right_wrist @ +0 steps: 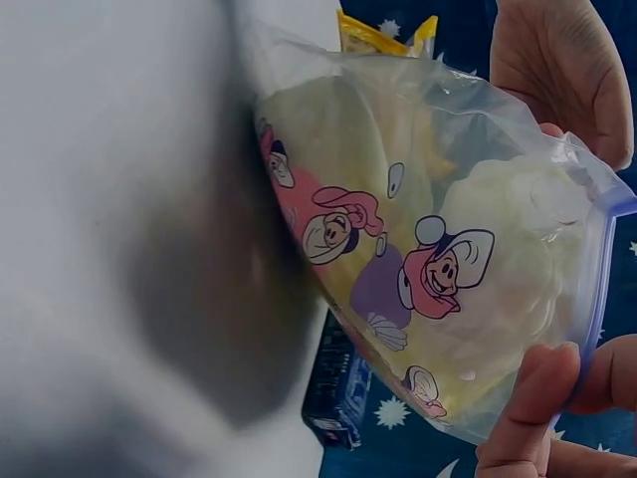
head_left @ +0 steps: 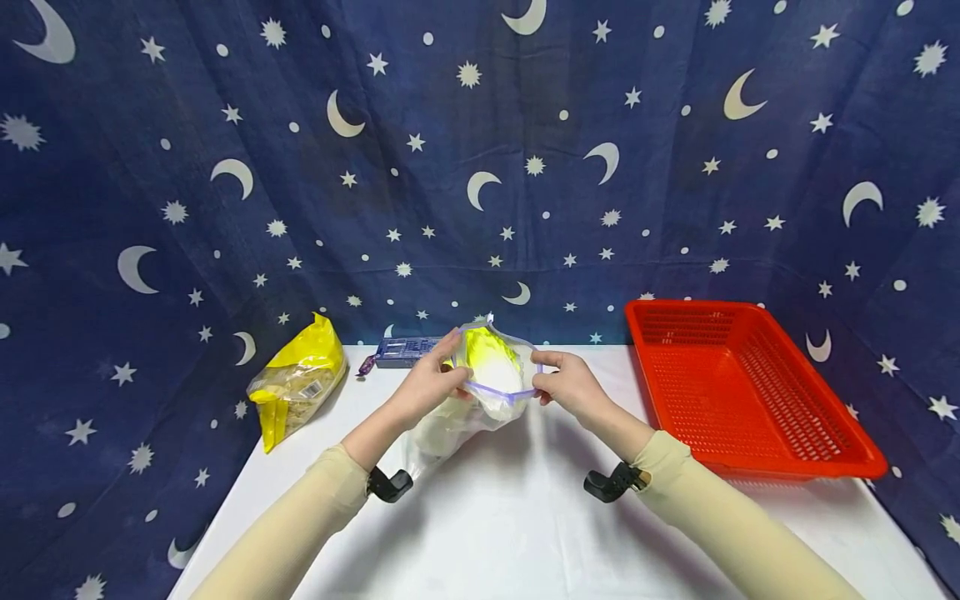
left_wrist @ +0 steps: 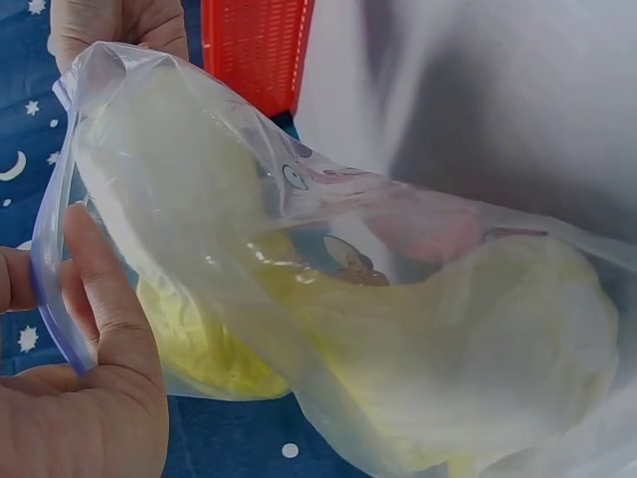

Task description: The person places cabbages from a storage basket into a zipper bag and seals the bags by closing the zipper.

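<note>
A clear zip bag (head_left: 442,435) with a purple zip edge is held up over the table, its mouth spread apart. Cartoon figures are printed on its side, seen in the right wrist view. Inside lies something puffy, white and bright yellow (head_left: 491,362); its kind cannot be told. My left hand (head_left: 435,379) pinches the left side of the bag's mouth between thumb and fingers. On the opposite side, my right hand (head_left: 570,383) pinches the zip edge. The bag's lower end slants down left toward the table, partly behind the left forearm.
A red plastic basket (head_left: 723,383) stands at the right. At the left is a yellow, partly see-through food packet (head_left: 303,379). A dark blue box (head_left: 401,352) and a small purple wrapped sweet (head_left: 366,365) lie at the back of the white table (head_left: 495,533), before a starry curtain.
</note>
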{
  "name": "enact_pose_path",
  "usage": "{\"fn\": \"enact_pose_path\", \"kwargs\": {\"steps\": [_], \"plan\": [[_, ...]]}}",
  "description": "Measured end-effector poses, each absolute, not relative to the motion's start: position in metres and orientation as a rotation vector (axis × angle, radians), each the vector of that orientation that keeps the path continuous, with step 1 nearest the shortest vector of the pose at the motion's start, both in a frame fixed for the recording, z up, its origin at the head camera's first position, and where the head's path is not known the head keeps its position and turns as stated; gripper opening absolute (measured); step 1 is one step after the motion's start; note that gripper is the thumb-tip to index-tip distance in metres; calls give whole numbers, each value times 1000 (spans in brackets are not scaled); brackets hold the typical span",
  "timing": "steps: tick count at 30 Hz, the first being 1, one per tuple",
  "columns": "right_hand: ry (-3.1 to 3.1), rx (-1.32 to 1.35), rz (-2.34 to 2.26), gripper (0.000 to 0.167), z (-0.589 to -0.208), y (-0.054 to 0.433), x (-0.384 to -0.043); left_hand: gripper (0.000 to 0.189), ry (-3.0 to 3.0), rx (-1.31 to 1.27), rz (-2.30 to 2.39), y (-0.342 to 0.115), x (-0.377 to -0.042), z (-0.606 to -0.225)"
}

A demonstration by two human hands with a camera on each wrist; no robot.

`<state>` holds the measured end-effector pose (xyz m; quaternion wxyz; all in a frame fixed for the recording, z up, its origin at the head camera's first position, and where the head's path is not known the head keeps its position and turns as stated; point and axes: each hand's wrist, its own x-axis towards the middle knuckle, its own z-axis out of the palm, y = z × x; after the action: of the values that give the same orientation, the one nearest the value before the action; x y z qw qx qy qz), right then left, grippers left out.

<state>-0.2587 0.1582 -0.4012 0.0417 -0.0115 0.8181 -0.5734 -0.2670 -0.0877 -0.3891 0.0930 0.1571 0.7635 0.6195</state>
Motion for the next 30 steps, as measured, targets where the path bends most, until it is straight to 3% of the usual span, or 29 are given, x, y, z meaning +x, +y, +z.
{"fn": "enact_pose_path", "kwargs": {"steps": [30], "plan": [[2375, -63, -1849, 60, -354, 163, -268, 81, 2246, 355, 1858, -83, -270, -350]]}}
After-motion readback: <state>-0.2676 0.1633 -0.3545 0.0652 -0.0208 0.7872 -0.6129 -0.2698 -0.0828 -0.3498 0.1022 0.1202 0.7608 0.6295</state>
